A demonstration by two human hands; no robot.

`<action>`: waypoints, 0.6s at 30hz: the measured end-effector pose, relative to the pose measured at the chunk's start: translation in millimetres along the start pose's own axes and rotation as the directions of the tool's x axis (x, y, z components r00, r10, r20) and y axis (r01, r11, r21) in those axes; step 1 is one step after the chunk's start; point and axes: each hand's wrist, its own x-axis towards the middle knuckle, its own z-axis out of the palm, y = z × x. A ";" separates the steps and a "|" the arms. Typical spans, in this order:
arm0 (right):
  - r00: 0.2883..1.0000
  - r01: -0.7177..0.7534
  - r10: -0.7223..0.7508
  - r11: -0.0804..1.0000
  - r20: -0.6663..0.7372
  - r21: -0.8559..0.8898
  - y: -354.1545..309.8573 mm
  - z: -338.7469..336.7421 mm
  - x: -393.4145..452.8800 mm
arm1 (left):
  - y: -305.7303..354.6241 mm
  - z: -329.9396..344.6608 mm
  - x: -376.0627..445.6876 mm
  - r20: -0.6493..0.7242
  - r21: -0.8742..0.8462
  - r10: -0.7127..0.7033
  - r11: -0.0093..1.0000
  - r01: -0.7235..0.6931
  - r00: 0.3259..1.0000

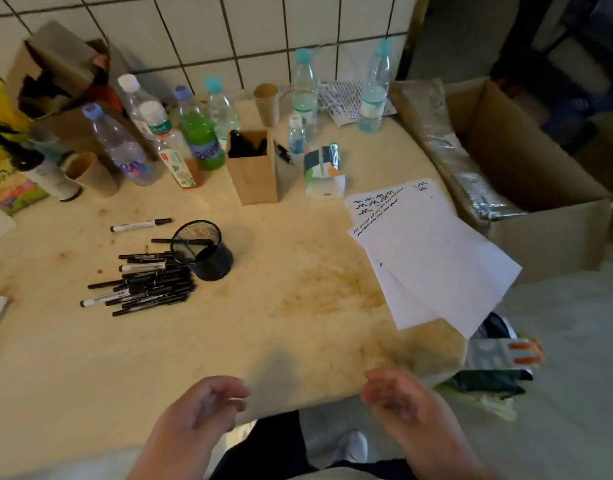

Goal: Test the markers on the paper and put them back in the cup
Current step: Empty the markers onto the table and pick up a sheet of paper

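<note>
Both hands hover at the near edge of the stained tabletop (pixel 281 306), left hand (pixel 208 400) and right hand (pixel 391 393) loosely curled and holding nothing. Farther left lies a pile of markers (pixel 142 285) beside the mesh cup (pixel 203 249), which holds one marker. Bottles (pixel 197 133) line the tiled wall (pixel 263 29). Scribbled paper (pixel 433 251) overhangs the right edge beside a cardboard box (pixel 540 188).

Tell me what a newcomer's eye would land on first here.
Probably the heap of black markers lying at the table's left, beside a black mesh cup with one marker resting across its rim. Next, the white paper sheets with scribbled test lines, overhanging the table's right edge, and the row of plastic bottles along the tiled wall.
</note>
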 end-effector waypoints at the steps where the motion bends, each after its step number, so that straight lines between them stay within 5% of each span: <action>1: 1.000 -0.013 0.013 1.000 -0.011 0.013 1.7 -2.1 0.5 | 2.4 4.4 -0.7 0.001 0.000 0.000 1.000 0.000 1.000; 18: 0.987 0.023 -0.021 1.000 -0.162 0.011 -29.8 -57.1 42.8 | 35.8 67.5 70.6 0.101 0.030 0.032 0.999 -0.035 0.994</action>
